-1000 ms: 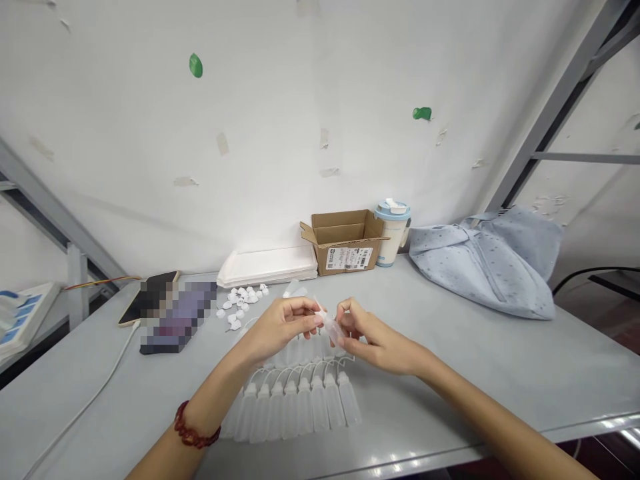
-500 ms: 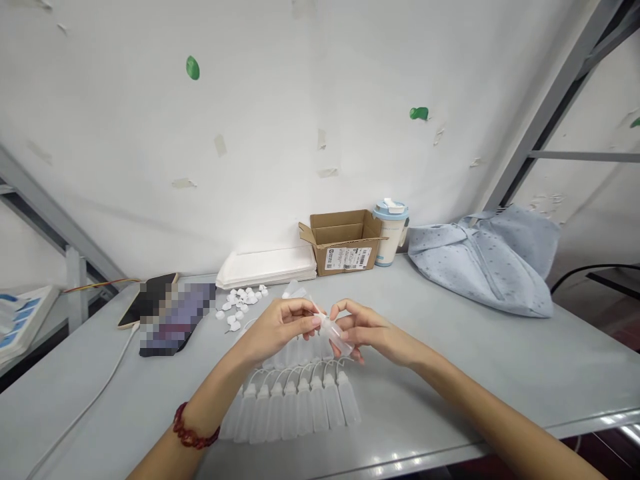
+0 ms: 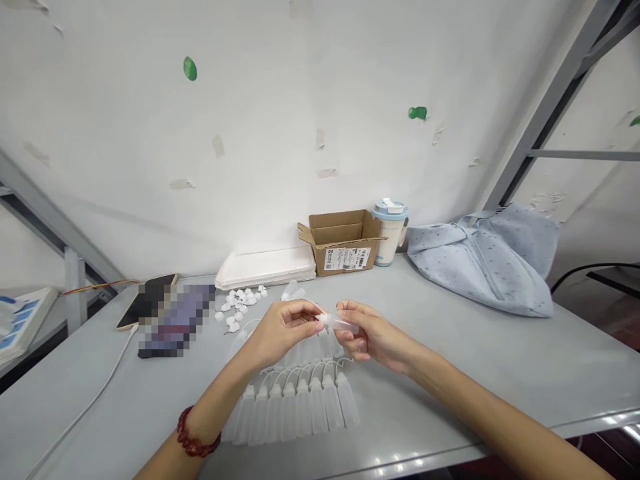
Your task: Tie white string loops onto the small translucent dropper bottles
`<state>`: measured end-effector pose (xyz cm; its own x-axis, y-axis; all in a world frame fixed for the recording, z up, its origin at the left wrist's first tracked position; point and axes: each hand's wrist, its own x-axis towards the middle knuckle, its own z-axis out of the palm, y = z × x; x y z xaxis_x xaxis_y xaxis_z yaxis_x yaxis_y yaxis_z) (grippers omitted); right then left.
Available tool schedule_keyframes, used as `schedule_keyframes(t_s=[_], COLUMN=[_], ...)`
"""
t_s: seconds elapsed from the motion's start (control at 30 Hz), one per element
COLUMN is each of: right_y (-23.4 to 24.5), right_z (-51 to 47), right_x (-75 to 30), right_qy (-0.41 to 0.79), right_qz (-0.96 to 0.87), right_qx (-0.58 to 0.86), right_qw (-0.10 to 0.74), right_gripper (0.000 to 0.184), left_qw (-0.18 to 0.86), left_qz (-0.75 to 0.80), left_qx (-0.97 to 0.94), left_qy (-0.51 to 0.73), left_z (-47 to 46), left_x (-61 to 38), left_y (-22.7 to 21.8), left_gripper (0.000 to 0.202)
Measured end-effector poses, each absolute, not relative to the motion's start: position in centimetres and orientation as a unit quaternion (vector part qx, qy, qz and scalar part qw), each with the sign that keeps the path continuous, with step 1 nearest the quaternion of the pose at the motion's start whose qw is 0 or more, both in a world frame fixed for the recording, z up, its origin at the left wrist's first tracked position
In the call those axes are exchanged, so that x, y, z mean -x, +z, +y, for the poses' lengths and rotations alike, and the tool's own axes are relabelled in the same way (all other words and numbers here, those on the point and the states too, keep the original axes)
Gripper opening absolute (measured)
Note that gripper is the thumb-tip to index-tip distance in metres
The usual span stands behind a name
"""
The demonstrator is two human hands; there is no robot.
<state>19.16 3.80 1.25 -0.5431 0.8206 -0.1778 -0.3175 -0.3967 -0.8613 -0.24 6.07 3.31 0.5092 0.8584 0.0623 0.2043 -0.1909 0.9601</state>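
Note:
Both hands meet above the middle of the grey table [image 3: 475, 373]. My right hand [image 3: 373, 335] grips a small translucent squeeze bottle [image 3: 341, 325] lying sideways, its nozzle end pointing left. My left hand [image 3: 280, 327] pinches that nozzle end with fingertips; a red bead bracelet [image 3: 195, 437] is on its wrist. Below the hands lies a row of several like bottles [image 3: 295, 407] side by side, caps toward the hands. A scatter of small white caps [image 3: 240, 303] lies to the upper left.
A phone [image 3: 145, 303] with a white cable [image 3: 85, 407], a stack of white trays [image 3: 267, 267], an open cardboard box [image 3: 343, 240], a blue-lidded cup [image 3: 391, 233] and a light blue cloth bag [image 3: 487, 263] line the back by the wall.
The bottle has turned from tilted to nearly level between my hands. My left fingertips have closed tighter on its nozzle end. Both hands sit slightly lower.

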Motion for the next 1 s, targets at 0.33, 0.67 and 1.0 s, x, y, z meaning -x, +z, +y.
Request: schedule_keyframes(t_s=[0.33, 0.67, 1.0], right_y=[1.59, 0.94, 0.83], right_z=[3.50, 3.87, 4.15], right_x=[-19.03, -19.05, -19.09], right_qy=[0.766, 0.743, 0.500], right_qz=[-0.431, -0.453, -0.636], right_qx=[0.331, 0.342, 0.405], right_qw=[0.343, 0.355, 0.425], right_gripper=[0.023, 0.027, 0.032], left_qw=[0.476, 0.483, 0.493], left_qz=[0.408, 0.399, 0.414], left_qx=[-0.742, -0.731, -0.709], left_qy=[0.237, 0.272, 0.288], left_z=[5.74, 5.08, 5.84], left_x=[-0.19, -0.53, -0.38], left_y=[3.25, 3.42, 3.31], left_gripper=[0.038, 0.022, 0.026])
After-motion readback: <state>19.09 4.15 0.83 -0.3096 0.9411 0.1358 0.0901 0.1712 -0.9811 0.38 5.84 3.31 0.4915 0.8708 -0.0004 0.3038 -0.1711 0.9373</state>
